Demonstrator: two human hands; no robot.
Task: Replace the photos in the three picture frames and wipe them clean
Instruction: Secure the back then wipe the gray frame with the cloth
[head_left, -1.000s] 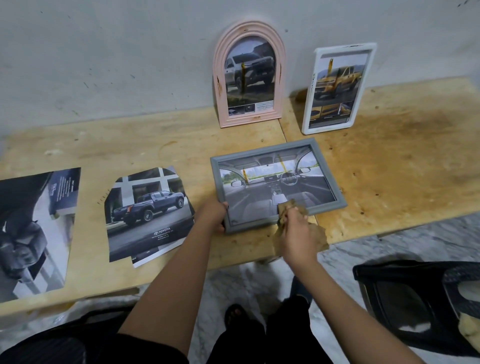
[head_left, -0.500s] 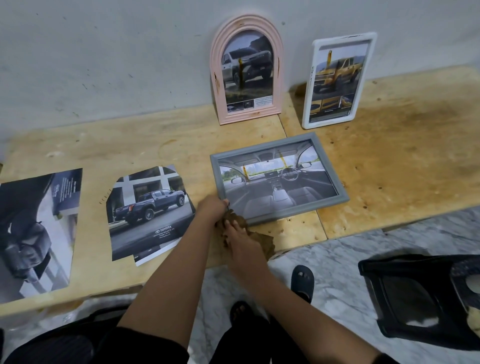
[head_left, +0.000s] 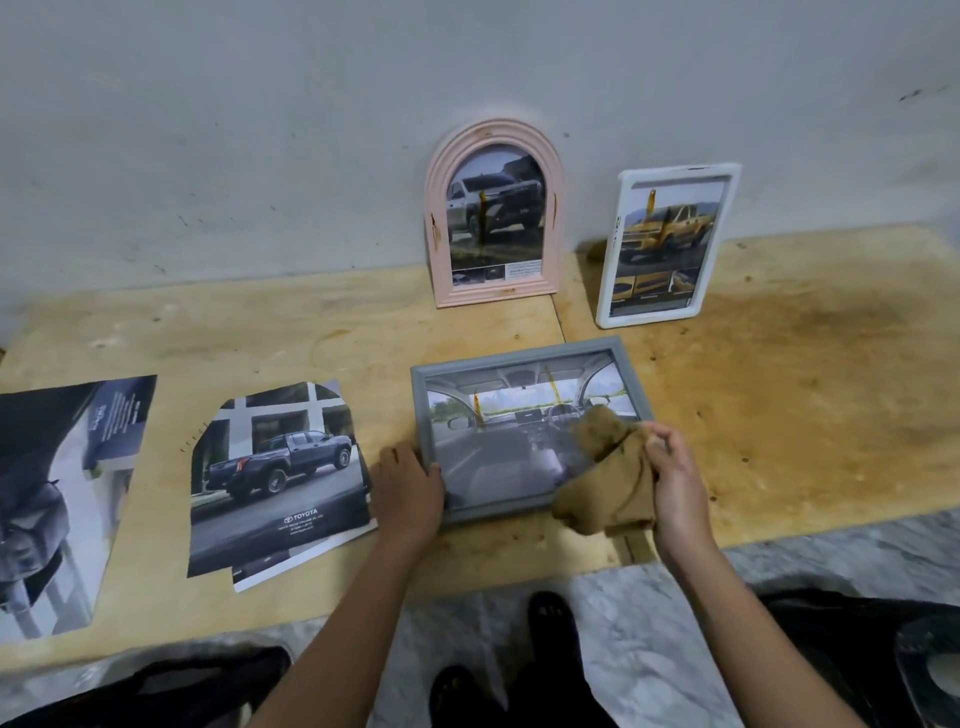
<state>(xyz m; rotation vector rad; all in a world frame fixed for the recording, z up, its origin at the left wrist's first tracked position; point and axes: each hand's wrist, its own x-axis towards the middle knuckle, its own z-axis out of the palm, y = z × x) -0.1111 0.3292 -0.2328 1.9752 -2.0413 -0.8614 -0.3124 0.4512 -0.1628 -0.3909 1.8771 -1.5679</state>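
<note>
A grey picture frame (head_left: 524, 356) with a car-interior photo lies flat on the wooden board (head_left: 779, 415). My left hand (head_left: 408, 486) presses on its near left corner. My right hand (head_left: 675, 470) grips a brown cloth (head_left: 608, 467) that rests on the glass at the frame's right side. A pink arched frame (head_left: 493, 135) with a truck photo and a white frame (head_left: 675, 171) with a yellow truck photo lean upright against the wall behind.
Two loose car photos lie on the board to the left: a cut arched print of a dark pickup (head_left: 278, 473) and a larger dark print (head_left: 57, 493). A black bag (head_left: 883, 654) sits on the marble floor at right. My feet show below.
My right hand has carried the cloth from the frame's near left corner across to its right side. The camera view has tilted down a little. My left hand stays on the corner.
</note>
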